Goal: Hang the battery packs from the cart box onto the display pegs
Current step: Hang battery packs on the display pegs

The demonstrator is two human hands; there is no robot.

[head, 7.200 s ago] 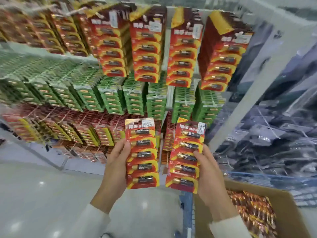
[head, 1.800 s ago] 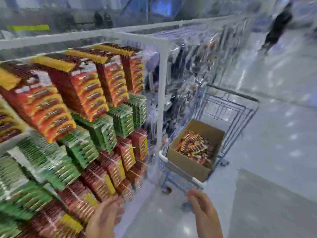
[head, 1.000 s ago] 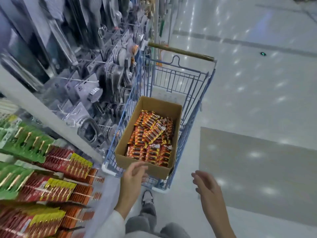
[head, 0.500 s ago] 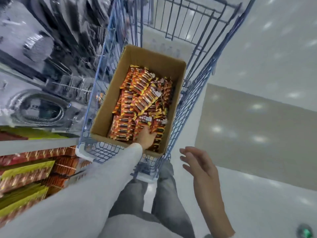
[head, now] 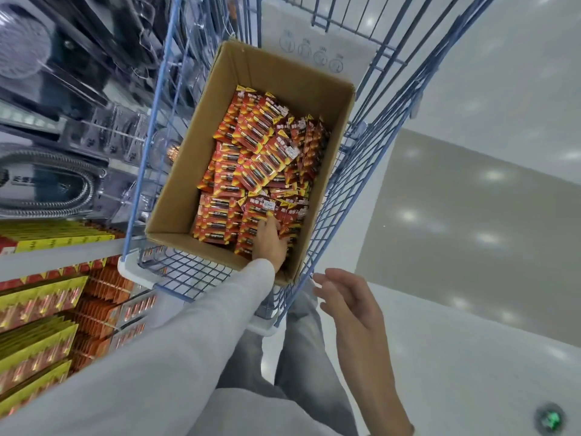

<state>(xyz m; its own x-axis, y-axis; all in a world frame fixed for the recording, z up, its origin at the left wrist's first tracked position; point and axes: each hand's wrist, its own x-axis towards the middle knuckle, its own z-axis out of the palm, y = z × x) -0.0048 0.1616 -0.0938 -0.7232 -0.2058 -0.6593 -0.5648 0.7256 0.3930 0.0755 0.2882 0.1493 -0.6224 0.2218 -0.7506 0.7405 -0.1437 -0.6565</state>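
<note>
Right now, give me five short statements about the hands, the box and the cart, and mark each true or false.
1. The left hand is inside the cardboard box, on the battery packs. True.
2. The right hand holds a battery pack. False: it is empty, fingers spread, outside the cart.
3. The box sits in the blue wire cart. True.
4. The box is nearly empty. False: packs cover its floor.
5. Both hands are in the box. False: only the left.

Retail shop aisle: blue wire shopping cart (head: 361, 171), hanging packaged goods on display racks (head: 47, 309), glossy pale floor (head: 471, 325).
</note>
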